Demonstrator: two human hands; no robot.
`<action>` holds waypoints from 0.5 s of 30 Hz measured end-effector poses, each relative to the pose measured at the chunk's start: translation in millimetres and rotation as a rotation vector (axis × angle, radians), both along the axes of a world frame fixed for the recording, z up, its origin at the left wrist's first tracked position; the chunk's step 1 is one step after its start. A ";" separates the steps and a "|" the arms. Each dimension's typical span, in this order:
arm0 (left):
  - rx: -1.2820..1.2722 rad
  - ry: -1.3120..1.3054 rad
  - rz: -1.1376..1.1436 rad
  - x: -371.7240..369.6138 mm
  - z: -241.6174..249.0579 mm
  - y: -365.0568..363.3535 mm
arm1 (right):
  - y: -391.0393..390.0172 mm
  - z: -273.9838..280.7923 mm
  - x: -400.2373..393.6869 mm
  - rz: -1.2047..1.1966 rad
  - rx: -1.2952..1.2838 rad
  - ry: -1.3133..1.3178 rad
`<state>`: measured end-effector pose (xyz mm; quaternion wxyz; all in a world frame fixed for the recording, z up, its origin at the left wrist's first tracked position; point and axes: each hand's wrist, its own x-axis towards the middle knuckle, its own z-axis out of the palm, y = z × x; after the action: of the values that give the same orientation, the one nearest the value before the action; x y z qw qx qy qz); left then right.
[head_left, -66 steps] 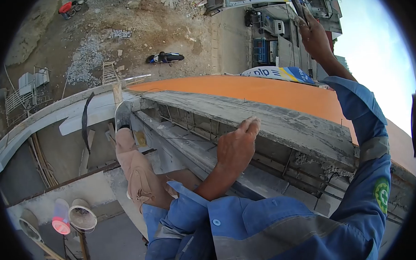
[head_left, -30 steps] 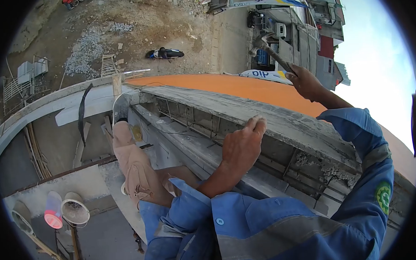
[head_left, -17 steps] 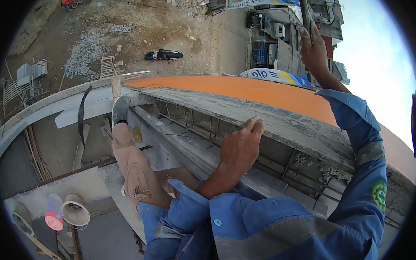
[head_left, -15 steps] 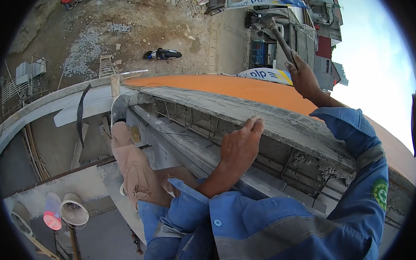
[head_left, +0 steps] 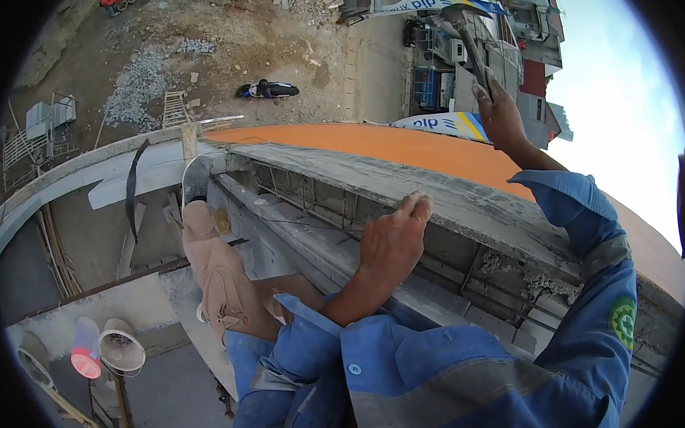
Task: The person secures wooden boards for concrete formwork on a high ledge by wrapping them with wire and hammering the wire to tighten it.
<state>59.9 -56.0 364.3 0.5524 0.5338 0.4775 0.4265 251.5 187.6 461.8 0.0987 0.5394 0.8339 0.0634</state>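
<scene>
My right hand (head_left: 501, 119) is closed round the handle of a hammer (head_left: 473, 52), raised beyond the wall at the upper right. The hammer's dark head points away from me. My left hand (head_left: 394, 241) is closed, its fingertips pressed together against the near edge of a long grey, cement-stained board (head_left: 478, 209). Whatever may be between those fingers is too small or hidden to make out. Below the board runs a trough with steel rebar (head_left: 312, 194) and rough concrete beside my left wrist.
My foot (head_left: 196, 177) stands on the ledge near a wooden post. An orange wall face (head_left: 340, 141) drops away beyond the board towards a street with a parked motorcycle (head_left: 266, 89). Buckets (head_left: 121, 345) sit lower left, with bamboo poles nearby. A black strap (head_left: 133, 191) hangs across a beam.
The hammer has risen slightly and its head has swung up and to the right, with my right hand moving a little upward. My left hand stays at the board's edge.
</scene>
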 end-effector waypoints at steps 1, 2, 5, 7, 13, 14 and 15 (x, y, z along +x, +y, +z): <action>-0.010 0.011 -0.012 -1.2 1.1 -1.2 | -33.6 18.9 -39.1 -0.336 -0.449 -0.188; -0.018 0.027 -0.016 -2.4 1.5 -0.1 | -45.1 31.8 -123.7 -0.773 -0.919 -0.724; -0.015 0.019 0.001 0.1 0.2 -2.2 | -38.1 18.2 -74.5 -0.438 -0.897 -0.646; -0.004 0.026 0.031 -0.2 -3.7 3.0 | -11.8 21.5 -83.8 -0.438 -0.774 -0.397; 0.008 0.004 0.008 0.8 -2.4 0.0 | 43.5 34.3 -91.3 -0.359 -0.171 0.092; 0.005 0.005 0.005 0.8 -1.8 -1.5 | 42.0 30.7 -90.1 -0.334 -0.073 0.120; 0.005 0.000 0.008 1.3 -1.4 -2.3 | 40.8 11.1 -39.5 -0.063 -0.001 0.017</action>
<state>61.2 -58.3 362.9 0.5494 0.5333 0.4787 0.4296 212.0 228.4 472.8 0.0938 0.5659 0.8173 0.0552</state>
